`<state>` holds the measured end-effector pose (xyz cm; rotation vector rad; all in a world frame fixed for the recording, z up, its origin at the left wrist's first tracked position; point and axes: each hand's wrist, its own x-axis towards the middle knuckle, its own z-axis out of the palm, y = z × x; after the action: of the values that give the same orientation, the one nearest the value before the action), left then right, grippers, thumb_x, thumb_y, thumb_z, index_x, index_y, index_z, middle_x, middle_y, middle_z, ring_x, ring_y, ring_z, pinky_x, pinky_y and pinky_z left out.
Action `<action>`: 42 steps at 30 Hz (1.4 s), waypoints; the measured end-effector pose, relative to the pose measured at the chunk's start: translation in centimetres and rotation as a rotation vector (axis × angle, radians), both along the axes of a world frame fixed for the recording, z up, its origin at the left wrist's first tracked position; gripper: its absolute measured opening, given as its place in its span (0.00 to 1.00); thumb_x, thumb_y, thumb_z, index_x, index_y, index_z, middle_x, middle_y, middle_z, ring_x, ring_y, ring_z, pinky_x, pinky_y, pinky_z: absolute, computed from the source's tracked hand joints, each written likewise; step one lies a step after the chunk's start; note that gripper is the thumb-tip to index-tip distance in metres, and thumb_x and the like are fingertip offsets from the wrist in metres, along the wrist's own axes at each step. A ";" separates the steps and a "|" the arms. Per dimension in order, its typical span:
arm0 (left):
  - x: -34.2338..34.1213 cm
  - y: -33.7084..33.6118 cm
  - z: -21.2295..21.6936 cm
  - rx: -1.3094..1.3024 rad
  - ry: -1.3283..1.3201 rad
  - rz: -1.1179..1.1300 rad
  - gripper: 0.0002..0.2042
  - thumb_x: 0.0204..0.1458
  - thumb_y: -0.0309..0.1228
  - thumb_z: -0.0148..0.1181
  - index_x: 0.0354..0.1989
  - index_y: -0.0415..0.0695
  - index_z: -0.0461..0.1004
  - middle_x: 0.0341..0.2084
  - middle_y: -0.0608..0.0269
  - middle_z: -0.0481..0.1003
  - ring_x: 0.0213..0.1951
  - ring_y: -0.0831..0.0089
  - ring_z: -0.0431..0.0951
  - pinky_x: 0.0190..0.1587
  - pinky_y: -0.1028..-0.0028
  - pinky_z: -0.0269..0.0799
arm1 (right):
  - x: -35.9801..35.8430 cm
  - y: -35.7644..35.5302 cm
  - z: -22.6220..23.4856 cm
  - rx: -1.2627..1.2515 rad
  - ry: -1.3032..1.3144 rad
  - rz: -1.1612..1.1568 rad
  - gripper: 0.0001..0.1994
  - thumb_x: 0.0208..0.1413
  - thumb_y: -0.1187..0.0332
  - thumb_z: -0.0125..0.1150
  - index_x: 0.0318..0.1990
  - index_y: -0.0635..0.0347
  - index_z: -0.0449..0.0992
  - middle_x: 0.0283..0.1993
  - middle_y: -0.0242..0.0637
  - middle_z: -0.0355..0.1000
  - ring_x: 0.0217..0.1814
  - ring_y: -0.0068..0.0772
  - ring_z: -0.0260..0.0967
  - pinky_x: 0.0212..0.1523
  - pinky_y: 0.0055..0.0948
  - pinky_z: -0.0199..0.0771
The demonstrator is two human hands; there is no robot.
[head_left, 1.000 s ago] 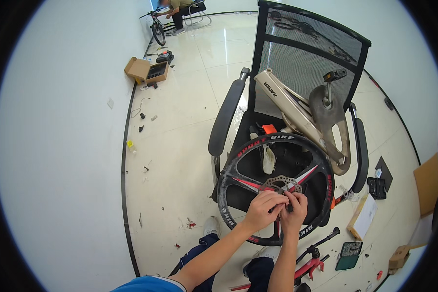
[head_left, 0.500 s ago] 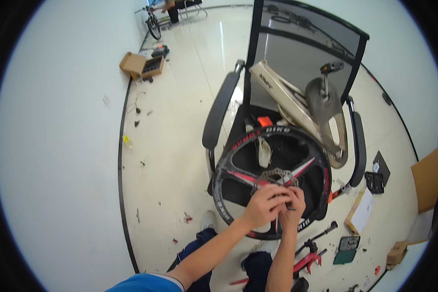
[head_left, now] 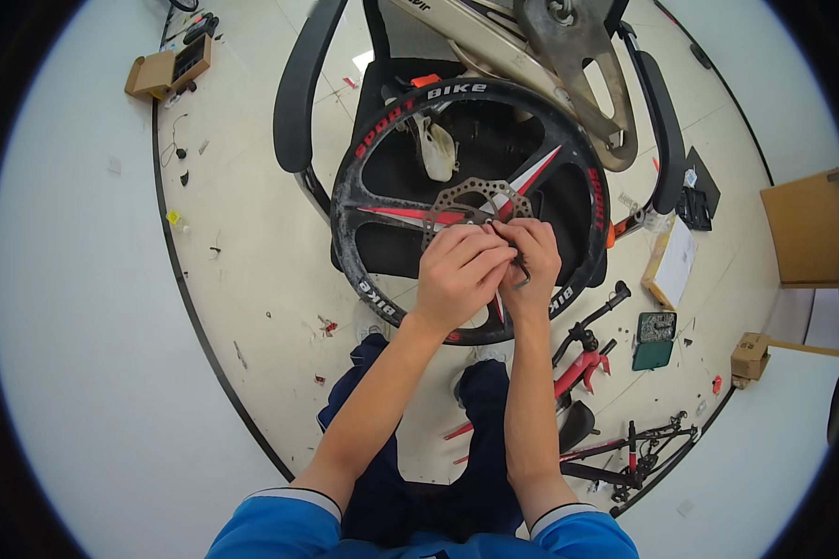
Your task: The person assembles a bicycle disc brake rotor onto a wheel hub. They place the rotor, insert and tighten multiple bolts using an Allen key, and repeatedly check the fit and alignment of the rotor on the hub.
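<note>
A black bicycle wheel (head_left: 373,158) with red and white spokes leans on the seat of a black office chair (head_left: 296,102). A metal brake disc (head_left: 471,197) sits at the wheel's hub. My left hand (head_left: 457,275) and my right hand (head_left: 531,261) are pressed together just below the disc, fingers curled at the hub. A small dark tool (head_left: 522,275) pokes out of my right hand. What my left fingers pinch is hidden. A beige bike frame (head_left: 494,42) with a grey chainguard (head_left: 578,65) lies across the chair above the wheel.
On the pale floor to the right lie a red bike part with a black handlebar (head_left: 587,349), a green case (head_left: 655,340), a white booklet (head_left: 673,261) and cardboard boxes (head_left: 806,228). An open box (head_left: 172,67) sits far left. Small scraps dot the floor.
The view has dropped closer to the wheel, which now fills more of the picture. Both hands stay together at the hub.
</note>
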<state>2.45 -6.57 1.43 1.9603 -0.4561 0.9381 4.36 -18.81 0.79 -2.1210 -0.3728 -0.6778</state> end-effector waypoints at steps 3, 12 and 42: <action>0.0 0.3 -0.6 0.023 -0.016 0.002 0.13 0.38 0.16 0.70 0.35 0.43 0.82 0.32 0.64 0.81 0.35 0.62 0.80 0.39 0.66 0.75 | -0.1 0.0 0.1 0.005 0.024 0.020 0.10 0.45 0.77 0.71 0.38 0.62 0.82 0.34 0.38 0.75 0.38 0.43 0.71 0.38 0.35 0.72; -0.6 0.3 0.3 0.036 0.026 0.174 0.14 0.41 0.19 0.70 0.39 0.44 0.84 0.37 0.65 0.80 0.40 0.62 0.78 0.43 0.66 0.74 | -0.6 -0.3 0.8 0.209 0.195 0.179 0.21 0.45 0.84 0.63 0.49 0.59 0.84 0.41 0.41 0.82 0.39 0.34 0.78 0.41 0.26 0.77; -0.7 -0.2 0.5 -0.150 0.011 0.005 0.19 0.34 0.16 0.70 0.40 0.39 0.84 0.37 0.62 0.81 0.37 0.62 0.79 0.41 0.67 0.78 | -0.7 0.6 -0.2 0.419 0.316 0.107 0.10 0.54 0.81 0.68 0.44 0.66 0.84 0.40 0.41 0.84 0.41 0.26 0.82 0.42 0.24 0.81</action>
<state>1.76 -6.76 1.91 1.8304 -0.3644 0.9369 3.65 -18.17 0.57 -1.7551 -0.1510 -0.3156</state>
